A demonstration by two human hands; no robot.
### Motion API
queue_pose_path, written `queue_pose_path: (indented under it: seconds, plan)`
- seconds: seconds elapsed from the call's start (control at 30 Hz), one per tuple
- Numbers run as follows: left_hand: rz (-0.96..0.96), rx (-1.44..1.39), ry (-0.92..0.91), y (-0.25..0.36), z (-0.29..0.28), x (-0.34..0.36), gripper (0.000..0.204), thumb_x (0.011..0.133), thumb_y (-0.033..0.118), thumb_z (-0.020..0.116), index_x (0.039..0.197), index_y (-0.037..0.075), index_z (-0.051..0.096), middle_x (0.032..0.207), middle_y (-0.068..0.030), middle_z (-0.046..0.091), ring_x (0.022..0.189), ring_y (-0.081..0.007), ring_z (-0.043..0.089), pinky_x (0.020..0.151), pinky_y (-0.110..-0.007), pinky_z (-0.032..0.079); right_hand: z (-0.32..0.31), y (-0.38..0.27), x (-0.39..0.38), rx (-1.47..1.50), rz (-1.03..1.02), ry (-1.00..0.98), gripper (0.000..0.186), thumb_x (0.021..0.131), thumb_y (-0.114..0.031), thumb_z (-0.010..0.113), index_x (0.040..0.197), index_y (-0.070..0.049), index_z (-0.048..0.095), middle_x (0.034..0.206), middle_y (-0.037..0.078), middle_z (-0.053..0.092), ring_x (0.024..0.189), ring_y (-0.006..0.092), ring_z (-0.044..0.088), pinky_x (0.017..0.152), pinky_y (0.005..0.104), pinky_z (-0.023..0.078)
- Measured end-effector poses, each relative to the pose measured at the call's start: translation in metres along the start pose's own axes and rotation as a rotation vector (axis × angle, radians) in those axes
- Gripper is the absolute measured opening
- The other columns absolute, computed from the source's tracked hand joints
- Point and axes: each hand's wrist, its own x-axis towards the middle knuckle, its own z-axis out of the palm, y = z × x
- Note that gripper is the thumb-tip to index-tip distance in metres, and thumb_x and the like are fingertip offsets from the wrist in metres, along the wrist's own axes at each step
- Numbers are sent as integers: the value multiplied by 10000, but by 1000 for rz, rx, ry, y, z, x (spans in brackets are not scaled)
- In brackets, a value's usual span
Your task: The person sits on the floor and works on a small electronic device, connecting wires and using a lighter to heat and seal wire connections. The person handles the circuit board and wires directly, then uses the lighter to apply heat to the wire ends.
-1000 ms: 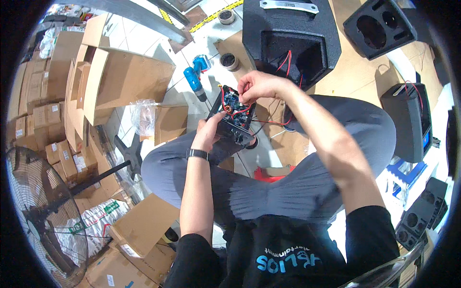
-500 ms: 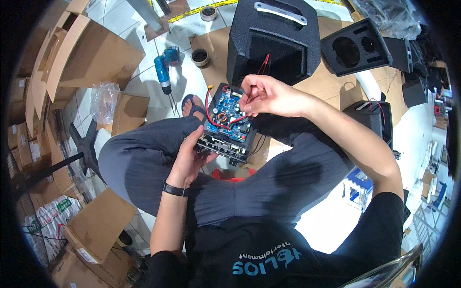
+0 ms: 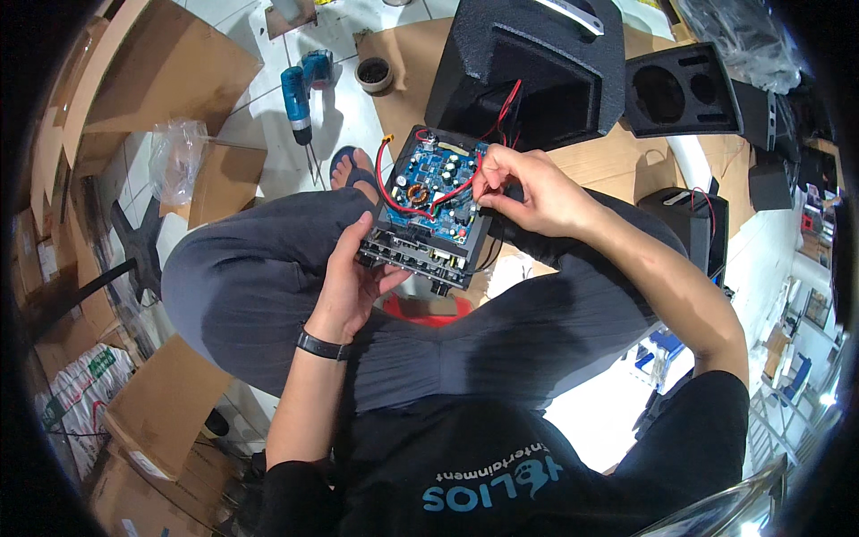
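An amplifier module with a blue circuit board point(image 3: 429, 174) on a black chassis sits tilted above my lap. My left hand point(image 3: 344, 282) grips its lower left corner, thumb on top and fingers beneath, by the edge with the jacks and knobs. Across the board loops a thick red wire point(image 3: 383, 183) with a yellow connector point(image 3: 387, 139) at one end. My right hand point(image 3: 532, 192) is pinched at the board's right edge, beside the red wire; what lies between its fingertips is hidden. Behind it, thin red wires point(image 3: 510, 103) come out of an open black speaker cabinet point(image 3: 452, 85).
A blue cordless drill point(image 3: 295, 98) stands on the tiles to the left, near a small round bowl point(image 3: 374, 74). A black speaker panel point(image 3: 684, 89) with cutouts lies at the right. Cardboard boxes point(image 3: 179, 67) crowd the left side. Something red point(image 3: 425, 309) shows between my legs.
My right hand has shifted from above the board to its right edge, uncovering more of the board. My left hand keeps its grip on the module. The view has shifted slightly.
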Motion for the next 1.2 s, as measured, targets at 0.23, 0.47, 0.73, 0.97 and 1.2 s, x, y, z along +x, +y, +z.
queue_pose_path:
  seconds: [0.23,0.47,0.73,0.97,1.2]
  plan:
    - [12,-21,-20,0,-1,-3,508,996,500,608,1207,39,642,1066,-87,725,933,-183,729,839,-336,641,6,1,-3,37,26,70,298,877,89,705,914,-35,436,896,118,724,896,212,748,766,331,564]
    - [5,-41,-29,-1,-4,-2,516,995,504,602,1226,43,630,1103,-102,715,975,-194,724,852,-347,644,10,0,-3,-62,-25,72,317,874,77,715,876,-43,421,877,131,719,895,247,763,762,334,573]
    - [24,-46,-33,-2,-2,-5,532,997,495,599,1240,23,623,1078,-116,729,943,-199,740,841,-344,650,8,-3,-2,-175,-59,79,327,866,81,728,868,-54,430,915,131,732,915,225,752,781,324,582]
    - [35,-77,-17,-2,0,-4,415,976,533,629,1047,124,633,974,-87,703,859,-185,723,724,-340,675,10,-4,0,-187,-72,62,291,891,45,706,882,-49,432,878,135,709,888,291,755,736,365,582]
    - [27,-54,-33,-3,-3,-3,507,996,484,607,1183,16,656,1047,-105,736,923,-183,740,833,-335,650,9,-1,3,-216,-94,-2,282,866,71,687,920,-53,440,860,127,688,872,322,741,724,396,573]
